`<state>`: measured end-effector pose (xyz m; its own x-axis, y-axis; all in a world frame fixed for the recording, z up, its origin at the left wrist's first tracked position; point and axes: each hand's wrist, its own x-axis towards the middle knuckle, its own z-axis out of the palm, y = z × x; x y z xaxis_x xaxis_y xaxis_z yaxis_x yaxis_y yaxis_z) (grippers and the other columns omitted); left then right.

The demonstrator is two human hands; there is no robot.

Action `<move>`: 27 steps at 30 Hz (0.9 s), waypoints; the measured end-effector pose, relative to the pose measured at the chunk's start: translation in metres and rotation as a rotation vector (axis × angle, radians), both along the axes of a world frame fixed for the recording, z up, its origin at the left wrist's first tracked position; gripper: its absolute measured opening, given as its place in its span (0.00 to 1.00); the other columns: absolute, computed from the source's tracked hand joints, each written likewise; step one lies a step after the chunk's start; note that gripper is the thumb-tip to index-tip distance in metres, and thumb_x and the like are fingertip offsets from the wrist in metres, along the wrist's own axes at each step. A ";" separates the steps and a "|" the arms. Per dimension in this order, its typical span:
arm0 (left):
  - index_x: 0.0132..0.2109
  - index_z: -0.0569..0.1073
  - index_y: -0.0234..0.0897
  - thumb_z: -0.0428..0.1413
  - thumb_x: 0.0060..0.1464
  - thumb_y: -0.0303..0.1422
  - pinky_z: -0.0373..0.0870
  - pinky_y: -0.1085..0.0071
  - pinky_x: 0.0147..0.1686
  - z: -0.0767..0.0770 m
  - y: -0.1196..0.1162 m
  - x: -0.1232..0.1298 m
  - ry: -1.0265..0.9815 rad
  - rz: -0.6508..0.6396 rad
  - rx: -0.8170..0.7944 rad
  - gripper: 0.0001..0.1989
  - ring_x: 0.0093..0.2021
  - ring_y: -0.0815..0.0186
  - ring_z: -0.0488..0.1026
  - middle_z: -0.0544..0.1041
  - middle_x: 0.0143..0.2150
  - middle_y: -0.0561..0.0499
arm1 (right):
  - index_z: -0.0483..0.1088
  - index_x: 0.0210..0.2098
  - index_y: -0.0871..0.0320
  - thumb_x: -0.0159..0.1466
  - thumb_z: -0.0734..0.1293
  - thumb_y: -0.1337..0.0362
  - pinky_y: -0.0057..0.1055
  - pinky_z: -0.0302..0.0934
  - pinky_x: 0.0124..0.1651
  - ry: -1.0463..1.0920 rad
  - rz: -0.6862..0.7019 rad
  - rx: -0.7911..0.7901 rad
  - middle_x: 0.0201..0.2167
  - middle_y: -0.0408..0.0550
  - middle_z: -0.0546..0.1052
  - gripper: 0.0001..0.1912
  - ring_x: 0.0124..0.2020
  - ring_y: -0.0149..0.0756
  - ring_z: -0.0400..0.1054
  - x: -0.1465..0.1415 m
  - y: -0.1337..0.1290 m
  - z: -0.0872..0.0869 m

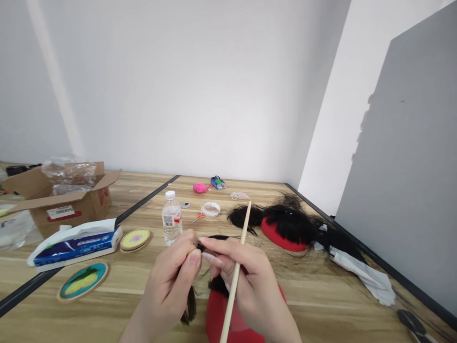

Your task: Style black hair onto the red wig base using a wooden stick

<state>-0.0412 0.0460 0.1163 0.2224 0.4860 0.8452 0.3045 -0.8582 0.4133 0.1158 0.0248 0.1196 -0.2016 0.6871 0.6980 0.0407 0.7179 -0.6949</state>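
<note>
My left hand (174, 276) is closed, its thumb and forefinger pinching a dark lock of hair (190, 307) whose loose end hangs below the palm. My right hand (246, 271) meets it at the fingertips, and a slim pale wooden stick (246, 224) slants up between its fingers. Its thumb and forefinger also pinch at the dark strands, though the exact contact is hidden. Under both hands is a red dome-shaped form (216, 314) with black hair on its top, partly covered by the right hand.
A second red form (285, 240) with black hair lies right, near white sheets (364, 276). A water bottle (172, 219), tape roll (210, 209), orange-handled scissors (199, 217) and pink yarn (200, 188) stand ahead. Left are a tissue pack (78, 247), embroidery hoops (84, 281) and a cardboard box (67, 205).
</note>
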 end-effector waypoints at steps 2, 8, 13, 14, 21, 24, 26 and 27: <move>0.27 0.61 0.38 0.42 0.63 0.24 0.62 0.75 0.26 0.000 0.000 0.000 0.005 0.009 0.001 0.15 0.26 0.71 0.62 0.61 0.25 0.55 | 0.74 0.50 0.49 0.66 0.61 0.73 0.23 0.67 0.37 0.011 0.004 -0.006 0.34 0.43 0.78 0.19 0.30 0.28 0.71 -0.001 0.000 0.000; 0.27 0.61 0.38 0.42 0.63 0.24 0.62 0.75 0.27 0.000 0.000 0.000 0.004 -0.004 0.005 0.15 0.26 0.71 0.63 0.61 0.25 0.55 | 0.74 0.49 0.49 0.66 0.62 0.72 0.24 0.67 0.38 0.001 -0.008 -0.014 0.32 0.43 0.78 0.17 0.30 0.29 0.71 -0.001 0.000 0.000; 0.28 0.62 0.38 0.43 0.62 0.24 0.63 0.75 0.29 -0.002 0.001 -0.001 0.012 0.016 -0.014 0.14 0.27 0.71 0.64 0.62 0.25 0.55 | 0.74 0.50 0.50 0.65 0.61 0.73 0.24 0.66 0.37 -0.005 -0.025 -0.017 0.33 0.44 0.78 0.19 0.30 0.29 0.71 -0.001 0.001 -0.001; 0.28 0.62 0.38 0.43 0.62 0.24 0.63 0.75 0.28 -0.003 0.002 -0.001 0.012 0.015 -0.012 0.14 0.27 0.71 0.64 0.62 0.25 0.55 | 0.74 0.49 0.50 0.65 0.61 0.73 0.24 0.66 0.37 -0.003 -0.025 -0.019 0.34 0.44 0.78 0.19 0.30 0.29 0.71 -0.001 0.001 -0.002; 0.27 0.60 0.38 0.43 0.63 0.24 0.62 0.77 0.27 -0.004 0.003 -0.002 0.020 0.010 -0.025 0.15 0.26 0.72 0.62 0.61 0.25 0.56 | 0.74 0.50 0.50 0.65 0.62 0.72 0.25 0.66 0.38 -0.022 -0.023 -0.029 0.33 0.43 0.78 0.18 0.31 0.29 0.70 -0.001 0.002 -0.003; 0.28 0.61 0.38 0.42 0.63 0.23 0.61 0.77 0.28 -0.003 0.002 -0.002 0.021 -0.008 -0.026 0.14 0.26 0.73 0.61 0.61 0.26 0.57 | 0.73 0.52 0.49 0.65 0.62 0.72 0.25 0.66 0.39 -0.009 -0.004 -0.013 0.33 0.43 0.78 0.19 0.31 0.29 0.71 -0.001 0.002 -0.001; 0.29 0.61 0.38 0.42 0.63 0.23 0.61 0.78 0.28 -0.002 0.001 -0.001 0.028 -0.020 -0.015 0.14 0.27 0.73 0.61 0.60 0.26 0.57 | 0.73 0.52 0.48 0.66 0.62 0.72 0.24 0.66 0.39 0.004 0.004 -0.012 0.33 0.42 0.78 0.19 0.31 0.29 0.71 -0.001 0.002 0.000; 0.29 0.61 0.39 0.42 0.63 0.22 0.61 0.78 0.28 -0.001 0.000 -0.001 0.033 -0.020 -0.007 0.14 0.27 0.73 0.61 0.60 0.26 0.57 | 0.73 0.52 0.47 0.66 0.62 0.71 0.24 0.65 0.39 0.009 0.007 -0.014 0.33 0.42 0.79 0.18 0.31 0.28 0.71 -0.001 0.002 0.000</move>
<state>-0.0425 0.0456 0.1156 0.2595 0.4867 0.8341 0.3008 -0.8615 0.4091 0.1151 0.0269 0.1195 -0.1998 0.6953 0.6904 0.0297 0.7086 -0.7050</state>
